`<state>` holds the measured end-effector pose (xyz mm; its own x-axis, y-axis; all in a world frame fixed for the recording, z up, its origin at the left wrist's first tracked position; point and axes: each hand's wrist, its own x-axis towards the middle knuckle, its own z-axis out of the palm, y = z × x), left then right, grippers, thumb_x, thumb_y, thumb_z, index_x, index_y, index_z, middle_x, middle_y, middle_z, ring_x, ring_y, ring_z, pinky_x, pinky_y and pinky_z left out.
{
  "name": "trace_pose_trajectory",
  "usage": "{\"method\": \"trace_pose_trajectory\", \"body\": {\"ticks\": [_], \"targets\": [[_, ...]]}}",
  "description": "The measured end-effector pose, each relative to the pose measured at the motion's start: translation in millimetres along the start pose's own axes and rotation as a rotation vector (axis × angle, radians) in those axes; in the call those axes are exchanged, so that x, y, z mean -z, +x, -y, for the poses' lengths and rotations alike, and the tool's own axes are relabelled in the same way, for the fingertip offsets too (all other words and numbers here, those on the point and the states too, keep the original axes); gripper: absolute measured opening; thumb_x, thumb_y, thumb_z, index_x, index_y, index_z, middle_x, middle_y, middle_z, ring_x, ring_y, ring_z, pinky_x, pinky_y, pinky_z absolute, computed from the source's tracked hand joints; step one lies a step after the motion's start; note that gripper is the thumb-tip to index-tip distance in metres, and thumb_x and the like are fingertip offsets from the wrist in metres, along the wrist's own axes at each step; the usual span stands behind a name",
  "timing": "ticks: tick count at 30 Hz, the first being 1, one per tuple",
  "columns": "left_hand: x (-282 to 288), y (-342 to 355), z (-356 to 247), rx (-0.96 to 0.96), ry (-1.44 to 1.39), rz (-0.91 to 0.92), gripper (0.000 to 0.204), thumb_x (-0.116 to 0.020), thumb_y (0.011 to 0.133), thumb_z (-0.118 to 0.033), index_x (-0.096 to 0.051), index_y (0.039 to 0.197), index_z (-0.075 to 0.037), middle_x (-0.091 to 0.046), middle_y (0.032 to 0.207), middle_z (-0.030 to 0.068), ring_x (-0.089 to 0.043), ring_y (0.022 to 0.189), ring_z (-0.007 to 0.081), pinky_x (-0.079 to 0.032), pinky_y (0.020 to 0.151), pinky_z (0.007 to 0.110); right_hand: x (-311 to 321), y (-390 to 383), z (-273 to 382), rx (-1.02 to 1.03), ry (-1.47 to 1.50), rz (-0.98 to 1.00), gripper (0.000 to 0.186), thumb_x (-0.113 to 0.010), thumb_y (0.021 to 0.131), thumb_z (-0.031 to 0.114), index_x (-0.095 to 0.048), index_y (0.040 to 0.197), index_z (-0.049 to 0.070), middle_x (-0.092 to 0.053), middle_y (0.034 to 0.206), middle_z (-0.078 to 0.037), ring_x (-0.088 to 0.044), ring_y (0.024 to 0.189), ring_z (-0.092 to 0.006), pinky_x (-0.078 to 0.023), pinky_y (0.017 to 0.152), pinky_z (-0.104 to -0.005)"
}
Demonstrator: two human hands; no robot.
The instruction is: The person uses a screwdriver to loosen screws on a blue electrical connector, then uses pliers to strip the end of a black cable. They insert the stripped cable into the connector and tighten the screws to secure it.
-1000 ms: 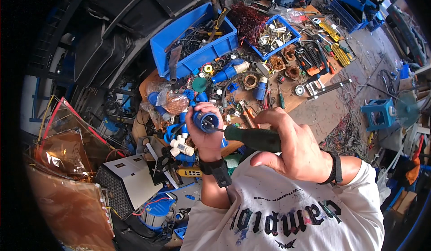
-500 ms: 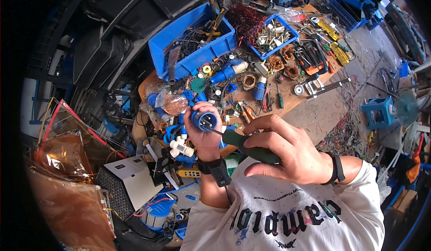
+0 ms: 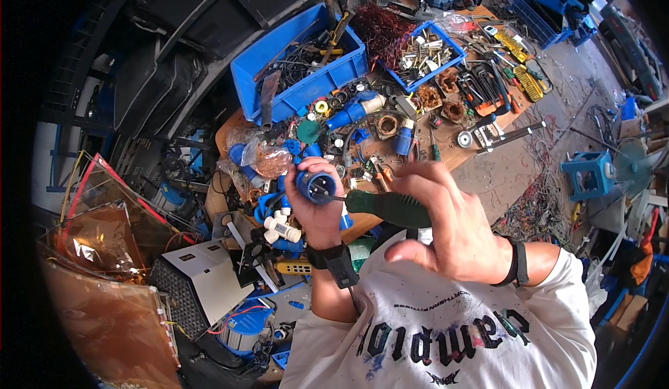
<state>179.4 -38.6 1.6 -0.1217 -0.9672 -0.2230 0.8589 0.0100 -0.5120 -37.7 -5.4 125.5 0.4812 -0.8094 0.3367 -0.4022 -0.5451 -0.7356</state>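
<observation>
The left hand [image 3: 319, 211] is clenched around a round blue plastic industrial plug [image 3: 315, 185], holding it up in front of the chest with its open face turned toward the camera. The right hand [image 3: 449, 225] grips a screwdriver with a dark green handle [image 3: 387, 208]; its thin shaft reaches left, and the tip sits at the lower right rim of the plug's face, touching it or just inside. Whether a screw is engaged there cannot be told.

Judging from this, the work on the plug is in mid-course: the tool is applied and the part is not yet set down. The plug looks whole from the front, with a darker blue inner ring and a dark recess. No cable shows, though the hand hides its rear. How many fasteners are done or left is not visible.

Below and behind the hands lies a cluttered wooden worktop [image 3: 456, 153] strewn with similar blue connector parts, white plastic fittings [image 3: 281, 227] and copper-wound coils. A large blue plastic bin [image 3: 296, 61] full of tools and cables stands at the far side, with a smaller blue tray of metal hardware [image 3: 426, 53] to its right.
</observation>
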Motion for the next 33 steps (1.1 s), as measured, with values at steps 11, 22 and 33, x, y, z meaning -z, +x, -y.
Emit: {"method": "trace_pose_trajectory", "body": {"ticks": [11,22,33], "targets": [[1.6,3.7,7.7,-0.023,0.023,-0.005,0.017,-0.065,0.082,-0.009,-0.051,0.089,-0.002,-0.058,0.086,0.0064,-0.057,0.08,0.0157,-0.047,0.078,0.03,6.8,4.4,-12.8,0.314,0.051,0.066,0.042,-0.079,0.074,0.016,-0.055,0.107,0.005,-0.059,0.112,-0.011,-0.06,0.092,-0.0278,-0.055,0.064,-0.0353],[-1.7,2.8,11.2,-0.038,-0.01,-0.017,0.013,-0.062,0.08,-0.004,-0.052,0.089,-0.002,-0.056,0.083,0.0071,-0.058,0.079,0.0183,-0.049,0.075,0.033,18.6,-2.0,-5.9,-0.052,0.083,0.269,0.055,-0.068,0.064,-0.005,-0.064,0.111,0.023,-0.055,0.102,-0.007,-0.064,0.081,-0.0285,-0.055,0.061,-0.0357],[4.3,4.4,6.5,-0.018,0.021,-0.025,0.019,-0.066,0.08,-0.008,-0.051,0.091,-0.003,-0.057,0.085,0.0053,-0.056,0.079,0.0156,-0.048,0.077,0.03,18.7,-1.6,-9.9,-0.077,0.052,0.236,0.052,-0.078,0.072,0.04,-0.057,0.109,0.01,-0.06,0.102,-0.011,-0.066,0.087,-0.0302,-0.055,0.066,-0.0385]]}}
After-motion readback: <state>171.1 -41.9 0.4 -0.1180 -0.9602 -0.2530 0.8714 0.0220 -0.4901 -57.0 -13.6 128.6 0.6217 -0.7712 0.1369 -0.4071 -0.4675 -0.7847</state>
